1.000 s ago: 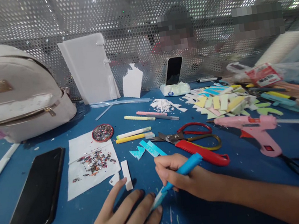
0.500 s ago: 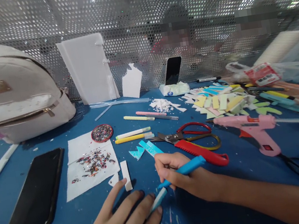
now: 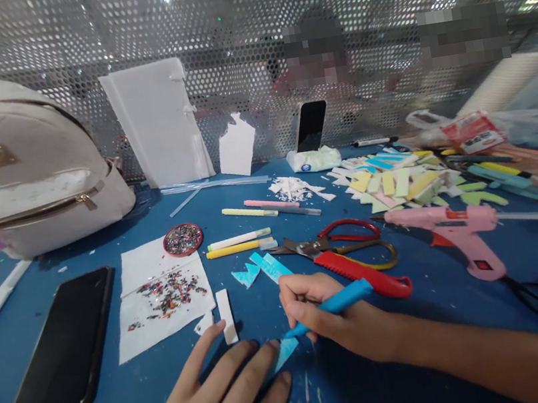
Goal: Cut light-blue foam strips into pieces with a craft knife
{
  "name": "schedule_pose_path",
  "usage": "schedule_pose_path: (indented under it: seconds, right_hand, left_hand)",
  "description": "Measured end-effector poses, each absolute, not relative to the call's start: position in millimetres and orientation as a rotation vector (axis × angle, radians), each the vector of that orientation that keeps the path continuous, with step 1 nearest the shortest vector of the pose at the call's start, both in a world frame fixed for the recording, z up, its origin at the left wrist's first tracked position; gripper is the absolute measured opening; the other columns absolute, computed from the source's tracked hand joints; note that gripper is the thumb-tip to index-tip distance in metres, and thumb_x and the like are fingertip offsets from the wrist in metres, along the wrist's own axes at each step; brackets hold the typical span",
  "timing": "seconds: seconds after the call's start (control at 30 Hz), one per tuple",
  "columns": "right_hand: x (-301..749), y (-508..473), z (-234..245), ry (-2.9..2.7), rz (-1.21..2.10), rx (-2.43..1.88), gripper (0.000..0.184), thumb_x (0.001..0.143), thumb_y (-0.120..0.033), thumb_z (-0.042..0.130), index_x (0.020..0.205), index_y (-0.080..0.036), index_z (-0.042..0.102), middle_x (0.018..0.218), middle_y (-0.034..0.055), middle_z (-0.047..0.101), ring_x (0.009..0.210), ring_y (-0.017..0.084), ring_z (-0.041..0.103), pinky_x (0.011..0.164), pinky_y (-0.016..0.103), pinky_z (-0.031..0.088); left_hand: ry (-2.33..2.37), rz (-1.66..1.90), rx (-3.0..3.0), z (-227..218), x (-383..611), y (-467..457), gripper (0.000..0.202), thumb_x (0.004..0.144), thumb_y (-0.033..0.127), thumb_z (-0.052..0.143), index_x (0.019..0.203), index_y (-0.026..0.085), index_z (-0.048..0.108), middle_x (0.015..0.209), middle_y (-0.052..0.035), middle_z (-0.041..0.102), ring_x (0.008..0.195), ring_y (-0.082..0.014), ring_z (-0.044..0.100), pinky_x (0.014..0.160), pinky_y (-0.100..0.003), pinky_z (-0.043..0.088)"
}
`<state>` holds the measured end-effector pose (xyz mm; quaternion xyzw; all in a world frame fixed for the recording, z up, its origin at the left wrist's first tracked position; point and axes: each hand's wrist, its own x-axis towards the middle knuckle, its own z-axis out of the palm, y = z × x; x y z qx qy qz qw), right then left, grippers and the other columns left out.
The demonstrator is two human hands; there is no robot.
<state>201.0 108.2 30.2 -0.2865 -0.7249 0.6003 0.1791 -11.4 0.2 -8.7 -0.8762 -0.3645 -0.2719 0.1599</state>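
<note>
My right hand (image 3: 334, 316) is closed around a blue utility knife (image 3: 337, 302), its tip down on a small light-blue foam strip (image 3: 284, 353) on the blue table (image 3: 126, 398). Lying flat with fingers spread, my left hand (image 3: 222, 400) presses its fingertips on the near end of that strip. More light-blue foam pieces (image 3: 266, 268) lie just beyond my right hand. A small white foam strip (image 3: 225, 306) sits beside my left fingers.
Red scissors (image 3: 352, 250), a red-handled cutter (image 3: 365, 274), a pink glue gun (image 3: 450, 231), markers (image 3: 239, 243) and a heap of coloured foam pieces (image 3: 398, 185) lie beyond. A black phone (image 3: 59, 354), glitter on white paper (image 3: 162, 298) and a white backpack (image 3: 25, 164) are at left. People sit behind the mesh screen.
The knife tip has drawn back toward my right hand along the light-blue strip. My left hand stays pressed on the strip.
</note>
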Motion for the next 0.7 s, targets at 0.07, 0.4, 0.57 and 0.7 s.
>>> schedule_pose_path:
  seconds: [0.07,0.4,0.57,0.7]
  right_hand:
    - [201.5,108.4,29.4,-2.097,1.654,-0.795,0.043,0.095,-0.055,0.05,0.071,-0.02,0.042,0.064,-0.0036,0.046,0.057,0.012,0.043,0.053,0.024,0.033]
    - [200.1,108.4,30.3,-2.257,1.51,-0.769,0.029,0.095,-0.036,0.047,0.072,-0.019,0.043,0.064,-0.0055,0.039,0.056,0.01,0.035,0.053,0.024,0.028]
    - [199.8,109.5,30.0,-2.235,1.545,-0.77,0.03,0.095,-0.039,0.049,0.072,-0.019,0.043,0.065,-0.005,0.041,0.057,0.01,0.037,0.053,0.024,0.03]
    - [200.0,110.2,30.3,-2.219,1.59,-0.763,0.041,0.096,-0.049,0.048,0.068,-0.02,0.04,0.062,-0.0051,0.039,0.057,0.011,0.036,0.052,0.024,0.029]
  left_hand:
    - [-1.05,-0.771,-2.503,-12.4,-12.0,0.1,0.035,0.108,0.027,0.037,0.114,0.028,0.071,0.123,0.0015,0.066,0.111,-0.0168,0.058,0.123,-0.048,0.013]
    - [-1.038,-0.802,-2.493,-18.6,-12.1,0.4,0.034,0.108,0.025,0.037,0.114,0.025,0.07,0.12,0.0014,0.067,0.112,-0.0164,0.058,0.123,-0.049,0.014]
    - [-1.011,-0.78,-2.503,-17.8,-13.7,0.8,0.035,0.108,0.025,0.035,0.116,0.023,0.07,0.122,0.0,0.066,0.112,-0.0171,0.057,0.123,-0.05,0.014]
    - [-1.029,-0.782,-2.519,-16.8,-13.2,1.8,0.034,0.108,0.025,0.036,0.115,0.023,0.07,0.121,0.0008,0.066,0.112,-0.017,0.056,0.123,-0.049,0.013]
